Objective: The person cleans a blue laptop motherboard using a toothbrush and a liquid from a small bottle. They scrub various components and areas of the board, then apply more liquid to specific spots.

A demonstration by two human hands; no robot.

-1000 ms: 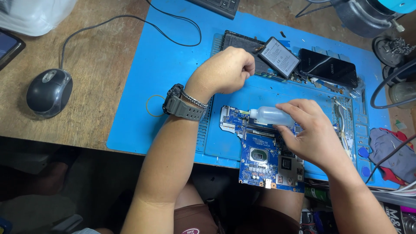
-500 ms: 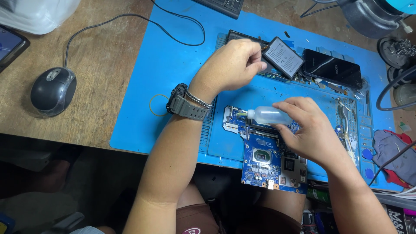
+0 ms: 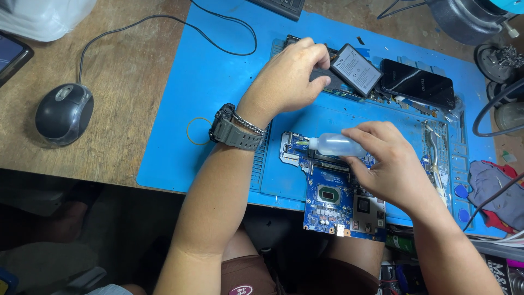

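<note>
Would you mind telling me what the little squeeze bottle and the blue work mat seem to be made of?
The small translucent squeeze bottle, held in the right hand, looks like soft, cloudy plastic: light passes through it. The blue work mat looks like matte silicone or rubber, judging by its moulded ridges and compartments, though that is uncertain.

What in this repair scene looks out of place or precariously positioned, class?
The blue circuit board sticks out past the near edge of the blue mat and table, its lower end unsupported above the person's lap. The right hand holds a small clear bottle sideways over it. No spill is visible.
</note>
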